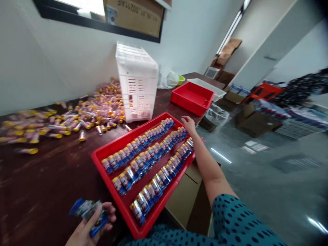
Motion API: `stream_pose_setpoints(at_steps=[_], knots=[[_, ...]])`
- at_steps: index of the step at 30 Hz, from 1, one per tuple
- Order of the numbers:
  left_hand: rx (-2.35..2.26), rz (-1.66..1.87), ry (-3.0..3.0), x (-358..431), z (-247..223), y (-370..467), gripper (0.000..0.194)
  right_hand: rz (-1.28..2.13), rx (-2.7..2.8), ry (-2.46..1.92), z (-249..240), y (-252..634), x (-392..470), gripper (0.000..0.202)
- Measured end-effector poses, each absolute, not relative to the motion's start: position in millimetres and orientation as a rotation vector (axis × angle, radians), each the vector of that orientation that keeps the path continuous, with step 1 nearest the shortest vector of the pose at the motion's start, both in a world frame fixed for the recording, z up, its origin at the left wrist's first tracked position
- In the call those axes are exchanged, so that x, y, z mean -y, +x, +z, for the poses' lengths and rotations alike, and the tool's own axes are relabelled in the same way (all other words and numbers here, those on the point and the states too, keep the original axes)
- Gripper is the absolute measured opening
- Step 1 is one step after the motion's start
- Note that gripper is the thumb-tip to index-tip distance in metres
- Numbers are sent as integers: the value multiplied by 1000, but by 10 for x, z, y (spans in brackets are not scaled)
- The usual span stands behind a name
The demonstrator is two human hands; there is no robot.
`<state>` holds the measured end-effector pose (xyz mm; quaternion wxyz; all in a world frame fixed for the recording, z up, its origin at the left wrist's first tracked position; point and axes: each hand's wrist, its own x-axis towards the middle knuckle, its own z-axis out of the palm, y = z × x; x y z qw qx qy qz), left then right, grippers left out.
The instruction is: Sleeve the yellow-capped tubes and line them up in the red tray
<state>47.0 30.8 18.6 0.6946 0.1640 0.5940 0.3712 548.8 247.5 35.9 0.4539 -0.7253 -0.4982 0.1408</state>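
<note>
My left hand (pixel 96 220) is closed around some crumpled blue and clear wrappers (pixel 88 212), over the table at the near left. A red tray (pixel 121 212) lies beside it, holding three long rows of small wrapped tubes (pixel 153 186) with yellow caps and blue wrapper ends. At the tray's far right end is my right hand (pixel 188 123), its fingers bent over the rim area. Whether those fingers hold anything is hidden.
Loose yellow-capped tubes (pixel 102 107) are heaped against the wall. A white basket (pixel 138 85) stands on its side behind the tray. Farther right are a red bin (pixel 192 97), a white tray (pixel 217 90), cardboard boxes (pixel 256 119) and a blurred person (pixel 302 87).
</note>
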Motion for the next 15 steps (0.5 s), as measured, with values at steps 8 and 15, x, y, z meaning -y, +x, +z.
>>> stream_pose_setpoints(at_steps=[8, 15], knots=[[-1392, 1054, 421, -119, 280, 272, 49, 792, 1970, -1254, 383, 2922, -3098, 23], [-1443, 1170, 377, 80, 97, -104, 46, 820, 2327, -1359, 175, 807, -3635, 17]])
